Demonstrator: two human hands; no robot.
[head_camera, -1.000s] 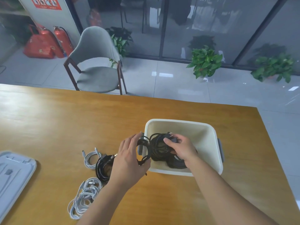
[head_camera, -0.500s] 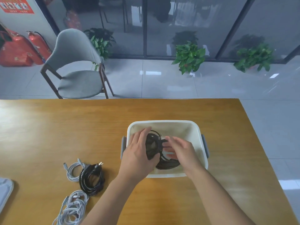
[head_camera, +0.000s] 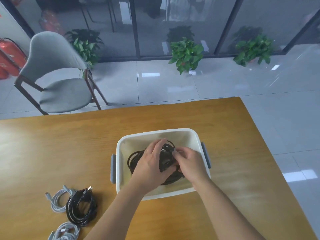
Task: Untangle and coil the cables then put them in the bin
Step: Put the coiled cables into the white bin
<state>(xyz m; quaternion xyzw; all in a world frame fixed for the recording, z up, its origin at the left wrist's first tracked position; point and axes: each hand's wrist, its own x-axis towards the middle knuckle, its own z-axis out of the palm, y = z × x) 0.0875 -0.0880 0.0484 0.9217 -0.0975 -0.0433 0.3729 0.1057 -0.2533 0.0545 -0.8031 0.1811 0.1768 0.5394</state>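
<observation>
Both hands are inside the white bin (head_camera: 121,163): the left hand (head_camera: 152,163) presses with loosely spread fingers on a black cable coil (head_camera: 136,157) lying flat, the right hand (head_camera: 190,163) pinches its strands. The bin sits on a wooden desk (head_camera: 52,149); 2 white cable coils (head_camera: 58,202) and 1 black coil (head_camera: 80,207) lie left. Beyond are a tiled floor (head_camera: 173,84), a grey chair (head_camera: 57,73), and 3 plants (head_camera: 186,54).

Scene is evenly lit by soft daylight, probably through the glass wall (head_camera: 173,23). Glare patches are seen on the floor tiles (head_camera: 149,75) and the table (head_camera: 22,141). Motion blur is visible on the chair (head_camera: 57,70). Edges are bent by wide-angle distortion.
</observation>
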